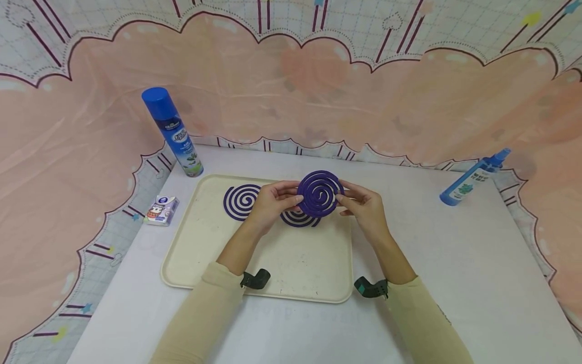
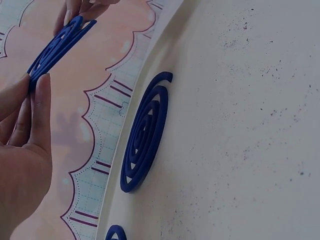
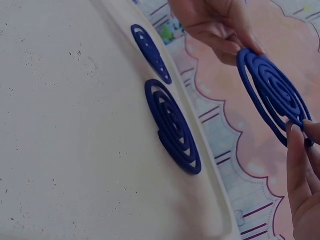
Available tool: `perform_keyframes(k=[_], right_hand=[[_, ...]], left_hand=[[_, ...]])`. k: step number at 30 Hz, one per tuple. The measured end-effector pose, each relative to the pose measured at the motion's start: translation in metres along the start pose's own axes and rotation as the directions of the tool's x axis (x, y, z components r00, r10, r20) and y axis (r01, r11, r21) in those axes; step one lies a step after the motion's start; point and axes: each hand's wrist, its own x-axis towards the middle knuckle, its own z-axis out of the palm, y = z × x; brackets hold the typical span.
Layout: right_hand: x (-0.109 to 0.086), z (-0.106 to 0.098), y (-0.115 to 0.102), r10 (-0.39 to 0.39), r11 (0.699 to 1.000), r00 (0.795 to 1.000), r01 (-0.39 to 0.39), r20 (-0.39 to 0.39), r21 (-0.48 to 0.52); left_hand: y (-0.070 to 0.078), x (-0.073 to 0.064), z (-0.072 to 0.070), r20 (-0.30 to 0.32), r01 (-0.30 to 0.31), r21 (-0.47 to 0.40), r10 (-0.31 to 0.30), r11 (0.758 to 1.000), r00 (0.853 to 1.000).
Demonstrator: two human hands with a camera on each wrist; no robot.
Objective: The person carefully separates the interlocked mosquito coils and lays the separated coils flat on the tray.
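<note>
Raised over the far side of the tray is a dark blue-purple mosquito coil (image 1: pixel 320 194), its windings packed tighter than those of the coils below. My left hand (image 1: pixel 272 202) pinches its left edge between thumb and fingers. At the opposite edge, my right hand (image 1: pixel 366 207) pinches it the same way. The right wrist view shows the held coil (image 3: pixel 275 90) tilted between both hands. Two more mosquito coils lie flat on the cream tray (image 1: pixel 218 263): one to the left (image 1: pixel 241 202), and one (image 1: pixel 300 222) partly hidden behind the held coil.
A blue spray can (image 1: pixel 175 134) stands behind the tray's left corner, with a small printed box (image 1: pixel 161 211) left of the tray. Toward the right edge of the white table (image 1: pixel 436 253) stands a blue pump bottle (image 1: pixel 473 179). Dark crumbs speckle the tray. A patterned cloth hangs behind.
</note>
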Motion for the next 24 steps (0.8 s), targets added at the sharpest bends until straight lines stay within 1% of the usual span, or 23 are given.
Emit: perform_keyframes(k=[8, 13, 24], right_hand=[[-0.0006, -0.0002, 0.0016, 0.017, 0.999, 0.999, -0.019, 0.030, 0.048], [-0.0020, -0.0003, 0.0008, 0.029, 0.998, 0.998, -0.031, 0.047, 0.048], [-0.0012, -0.0027, 0.0028, 0.104, 0.991, 0.995, -0.105, 0.006, 0.087]], left_hand=[[-0.0033, 0.0004, -0.0018, -0.003, -0.006, 0.006, 0.006, 1.000, 1.000], [-0.0048, -0.0002, -0.0016, 0.000, -0.011, -0.004, 0.011, 1.000, 1.000], [-0.0067, 0.0003, 0.0019, 0.007, -0.017, -0.029, 0.017, 0.999, 1.000]])
